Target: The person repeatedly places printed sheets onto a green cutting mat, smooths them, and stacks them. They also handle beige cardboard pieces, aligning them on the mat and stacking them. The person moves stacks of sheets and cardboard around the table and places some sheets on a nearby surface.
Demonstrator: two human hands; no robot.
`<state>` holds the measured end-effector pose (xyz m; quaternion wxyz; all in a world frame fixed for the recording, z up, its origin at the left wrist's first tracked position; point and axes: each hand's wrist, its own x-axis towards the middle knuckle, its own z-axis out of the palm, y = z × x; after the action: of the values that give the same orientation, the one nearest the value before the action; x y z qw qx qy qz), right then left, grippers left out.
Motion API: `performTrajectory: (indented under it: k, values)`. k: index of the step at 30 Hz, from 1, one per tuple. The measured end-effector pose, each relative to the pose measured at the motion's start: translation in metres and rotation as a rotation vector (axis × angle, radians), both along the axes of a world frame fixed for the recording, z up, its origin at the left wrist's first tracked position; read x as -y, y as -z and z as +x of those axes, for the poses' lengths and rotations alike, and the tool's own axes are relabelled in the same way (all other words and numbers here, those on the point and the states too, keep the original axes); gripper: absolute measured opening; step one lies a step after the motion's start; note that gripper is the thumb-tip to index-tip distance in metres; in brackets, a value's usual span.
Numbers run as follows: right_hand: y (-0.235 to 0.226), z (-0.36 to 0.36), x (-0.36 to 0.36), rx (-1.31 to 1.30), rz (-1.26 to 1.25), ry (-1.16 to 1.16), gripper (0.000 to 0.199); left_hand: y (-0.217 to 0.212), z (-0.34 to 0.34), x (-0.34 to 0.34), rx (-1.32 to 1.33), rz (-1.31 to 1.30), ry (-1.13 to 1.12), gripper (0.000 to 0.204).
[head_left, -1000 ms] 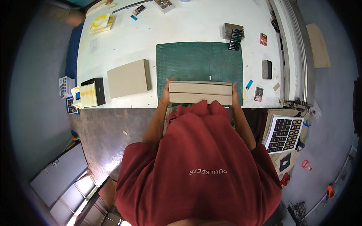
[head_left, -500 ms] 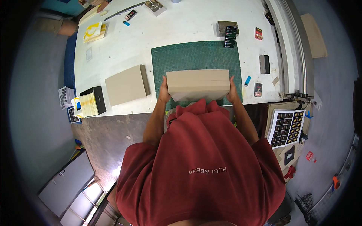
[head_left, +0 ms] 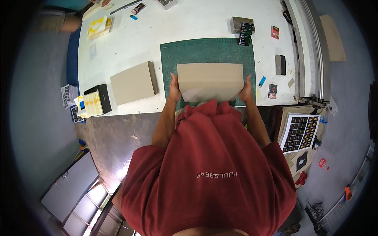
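The person's left hand (head_left: 174,88) and right hand (head_left: 247,89) press against opposite ends of a cardboard stack (head_left: 210,78), the grip of both closed around it. It sits over the green mat (head_left: 208,49) on the white bench (head_left: 138,43), just in front of the red shirt (head_left: 208,157). A second cardboard block (head_left: 132,84) lies left of the mat.

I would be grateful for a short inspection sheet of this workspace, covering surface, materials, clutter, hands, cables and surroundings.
Surface: white table with a green mat.
Materials: beige board stack over the mat; second beige stack to its left.
Clutter: blue lighter, red packet, dark-screened device, black box with pale sheets.
Hands: left hand at the first stack's left end, right hand at its right; grip unclear.
Cables: nothing certain seen.
Surroundings: metal rail along the table's right; printed sheet by the near right corner.
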<state>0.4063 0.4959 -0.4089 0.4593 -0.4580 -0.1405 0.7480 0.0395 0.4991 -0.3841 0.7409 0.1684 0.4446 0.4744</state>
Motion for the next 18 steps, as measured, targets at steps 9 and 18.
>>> performTrajectory:
  k: [9,18]
  values:
    - [-0.004,0.054,-0.015,0.217,0.088,-0.583,0.111,0.007,-0.042,-0.006,-0.350,0.042,0.617,0.132]
    - [-0.020,0.062,-0.031,0.663,0.306,-0.907,0.138,0.003,-0.029,-0.018,-0.935,0.391,0.866,0.141]
